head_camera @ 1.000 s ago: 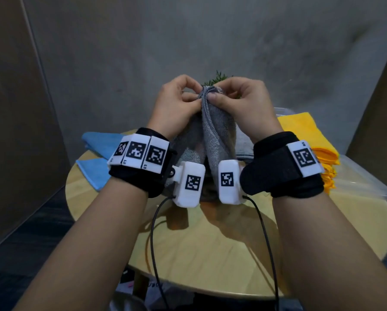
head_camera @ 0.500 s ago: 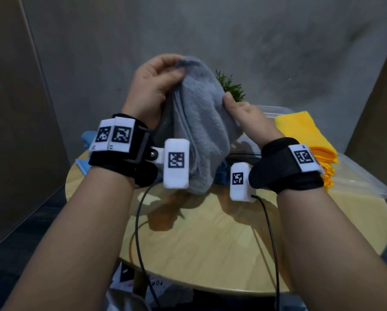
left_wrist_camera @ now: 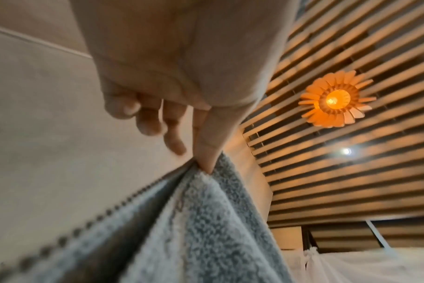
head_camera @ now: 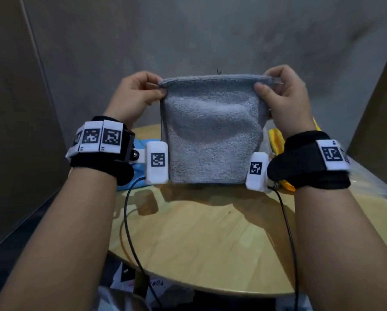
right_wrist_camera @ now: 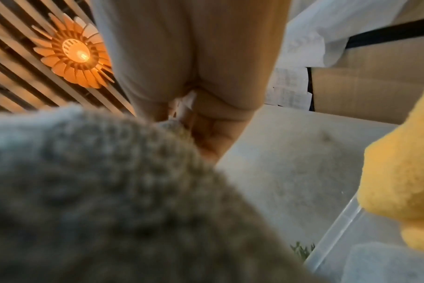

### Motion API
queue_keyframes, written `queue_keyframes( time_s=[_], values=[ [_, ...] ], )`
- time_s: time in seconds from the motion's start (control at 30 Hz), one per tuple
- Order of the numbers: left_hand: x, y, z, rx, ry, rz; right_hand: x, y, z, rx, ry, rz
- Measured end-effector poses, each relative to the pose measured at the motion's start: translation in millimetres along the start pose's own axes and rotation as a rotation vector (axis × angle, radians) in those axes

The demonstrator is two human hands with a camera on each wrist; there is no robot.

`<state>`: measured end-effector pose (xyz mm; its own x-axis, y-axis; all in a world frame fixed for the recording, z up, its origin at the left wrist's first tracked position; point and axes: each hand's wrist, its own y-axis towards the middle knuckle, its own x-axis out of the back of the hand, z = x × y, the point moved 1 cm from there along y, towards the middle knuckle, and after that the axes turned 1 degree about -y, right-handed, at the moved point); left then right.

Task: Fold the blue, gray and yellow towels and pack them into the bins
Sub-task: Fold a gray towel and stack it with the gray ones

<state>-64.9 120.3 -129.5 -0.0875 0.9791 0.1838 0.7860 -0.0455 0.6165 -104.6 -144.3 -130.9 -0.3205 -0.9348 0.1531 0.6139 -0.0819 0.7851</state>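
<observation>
A gray towel (head_camera: 212, 131) hangs stretched flat in the air above the round wooden table (head_camera: 210, 232). My left hand (head_camera: 138, 95) pinches its upper left corner, and my right hand (head_camera: 280, 90) pinches the upper right corner. In the left wrist view the thumb and forefinger of the left hand (left_wrist_camera: 203, 153) clamp the gray towel (left_wrist_camera: 194, 229). The right wrist view shows the gray towel (right_wrist_camera: 97, 191) close and blurred under the right hand (right_wrist_camera: 201, 124). Blue towels (head_camera: 140, 144) lie behind my left wrist. Yellow towels (head_camera: 275, 140) show past my right wrist.
A clear plastic bin (head_camera: 367, 185) stands at the table's right edge behind my right wrist, its rim (right_wrist_camera: 332, 233) beside a yellow towel (right_wrist_camera: 399, 181) in the right wrist view. Black cables hang from both wrists over the table front. Gray walls close in behind.
The gray towel was bunched between both hands, then held up by the left. Now the hands have moved apart and it is spread wide between them.
</observation>
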Motion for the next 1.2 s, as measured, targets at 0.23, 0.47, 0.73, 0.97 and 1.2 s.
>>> queue_keyframes(
  time_s=[0.23, 0.47, 0.73, 0.97, 1.2],
  values=[
    [-5, -1, 4, 0.181, -0.098, -0.083, -2, -5, -1, -0.124, -0.105, 0.181],
    [-20, -3, -4, 0.019, 0.449, -0.207, -29, -4, 6, -0.101, -0.128, 0.164],
    [-59, 0, -32, -0.307, 0.607, 0.424, -43, -9, 14, -0.031, 0.151, 0.182],
    [-50, 9, -33, -0.396, 0.444, 0.349, -43, -17, 13, -0.207, 0.209, 0.34],
    [-22, 21, -35, -0.424, 0.544, 0.113, -29, -15, -9, -0.372, -0.107, 0.678]
  ],
)
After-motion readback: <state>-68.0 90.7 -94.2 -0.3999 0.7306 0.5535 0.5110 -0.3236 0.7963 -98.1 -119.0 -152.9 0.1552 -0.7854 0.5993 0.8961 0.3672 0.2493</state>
